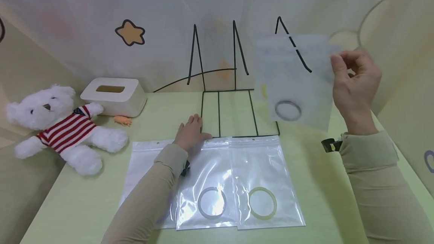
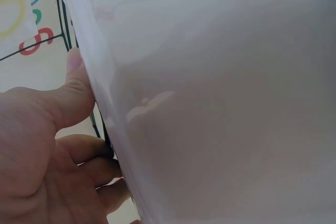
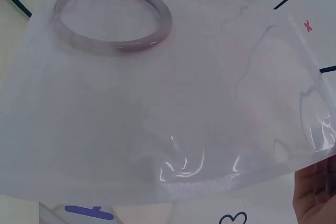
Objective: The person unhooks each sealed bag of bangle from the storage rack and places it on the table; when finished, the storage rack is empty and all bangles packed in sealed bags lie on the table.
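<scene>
Three flat, clear plastic zip bags [image 1: 271, 168] are lying closest, at six o'clock, the middle one showing a pale grey ring [image 1: 211, 217], the right-hand one a yellow-green ring [image 1: 262, 217]. Just beyond, the left hand [image 1: 190, 133] is resting with fingers loosely extended, gripping nothing, beside the base of a black wire rack [image 1: 234, 55] at twelve; a light forearm there should avoid dragging the bags underneath. Over to two o'clock: the right hand [image 1: 357, 82] is pinching, thumb against fingers, the upper right side of a translucent plastic bag [image 1: 301, 86], and a smooth lilac-grey ring [image 3: 152, 40] is sitting towards its lower end. With all that hold at one side, the bag is leaning; a pinch nearer mid-top would probably be squarer. The rack's wire is crossing the plastic's outline; whether in front or behind, I cannot tell, so slow handling is looking wise against snagging.
</scene>
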Tool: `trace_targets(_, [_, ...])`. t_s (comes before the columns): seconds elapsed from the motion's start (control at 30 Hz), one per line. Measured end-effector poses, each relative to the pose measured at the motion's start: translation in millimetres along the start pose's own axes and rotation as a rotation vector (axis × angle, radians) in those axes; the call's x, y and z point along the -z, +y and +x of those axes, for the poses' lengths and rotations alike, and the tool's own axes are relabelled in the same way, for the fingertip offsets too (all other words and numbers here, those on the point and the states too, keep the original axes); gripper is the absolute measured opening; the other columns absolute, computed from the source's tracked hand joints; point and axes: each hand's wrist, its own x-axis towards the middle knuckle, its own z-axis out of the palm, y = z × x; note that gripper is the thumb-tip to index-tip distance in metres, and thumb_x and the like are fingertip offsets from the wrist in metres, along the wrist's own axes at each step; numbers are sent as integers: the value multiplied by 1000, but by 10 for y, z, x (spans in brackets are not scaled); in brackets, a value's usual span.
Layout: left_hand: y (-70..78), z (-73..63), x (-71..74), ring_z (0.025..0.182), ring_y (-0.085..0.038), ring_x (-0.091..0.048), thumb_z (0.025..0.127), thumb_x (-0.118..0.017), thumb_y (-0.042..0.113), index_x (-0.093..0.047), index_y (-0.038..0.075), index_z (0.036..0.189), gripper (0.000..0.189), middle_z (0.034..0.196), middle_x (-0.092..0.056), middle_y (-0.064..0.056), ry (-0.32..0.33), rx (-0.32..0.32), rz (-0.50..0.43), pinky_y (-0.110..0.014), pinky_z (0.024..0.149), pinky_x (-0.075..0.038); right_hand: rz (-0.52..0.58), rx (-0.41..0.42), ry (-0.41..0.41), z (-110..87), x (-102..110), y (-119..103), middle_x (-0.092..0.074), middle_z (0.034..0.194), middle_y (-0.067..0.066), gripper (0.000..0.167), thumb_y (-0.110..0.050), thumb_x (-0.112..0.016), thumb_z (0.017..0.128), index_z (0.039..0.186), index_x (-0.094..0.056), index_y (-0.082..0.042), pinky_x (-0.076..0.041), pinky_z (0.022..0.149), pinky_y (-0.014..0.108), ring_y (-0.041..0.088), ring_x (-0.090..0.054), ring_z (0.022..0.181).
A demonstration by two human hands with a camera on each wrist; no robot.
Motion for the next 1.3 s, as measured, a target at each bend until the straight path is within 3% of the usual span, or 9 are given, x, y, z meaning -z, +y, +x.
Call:
trace_targets(0.37, [-3, 14, 2, 148, -31, -6, 93, -60, 48, -20, -1, 153, 87, 161, -9, -17, 0, -2, 6, -55, 116, -10, 62, -34, 44, -67, 63, -18, -61, 78, -8, 8, -14, -71, 89, 81, -69, -12, -39, 59, 19, 5, -56, 69])
trace_targets(0.67, [-23, 27, -17, 148, -30, -4, 94, -59, 48, -18, 0, 154, 87, 161, -8, -16, -8, 6, -1, -54, 117, -8, 94, -16, 53, -116, 83, -72, -62, 77, -8, 10, -11, -70, 89, 87, -70, 0, -36, 59, 18, 6, -52, 65])
trace_targets(1.03, [-24, 25, -22, 148, -30, -4, 93, -60, 48, -19, 0, 154, 87, 161, -8, -16, -8, 12, -9, -54, 117, -8, 99, -33, 79, -181, 132, -40, -61, 78, -6, 10, -10, -70, 89, 90, -70, 0, -38, 60, 19, 6, -53, 66])
trace_targets(1.3, [-18, 25, -29, 148, -30, -4, 94, -59, 48, -18, 0, 154, 87, 161, -7, -16, -10, 10, 2, -54, 117, -8, 169, -12, 115, -225, 156, -85, -61, 78, -4, 8, -6, -69, 89, 88, -69, 2, -39, 61, 19, 7, -54, 67])
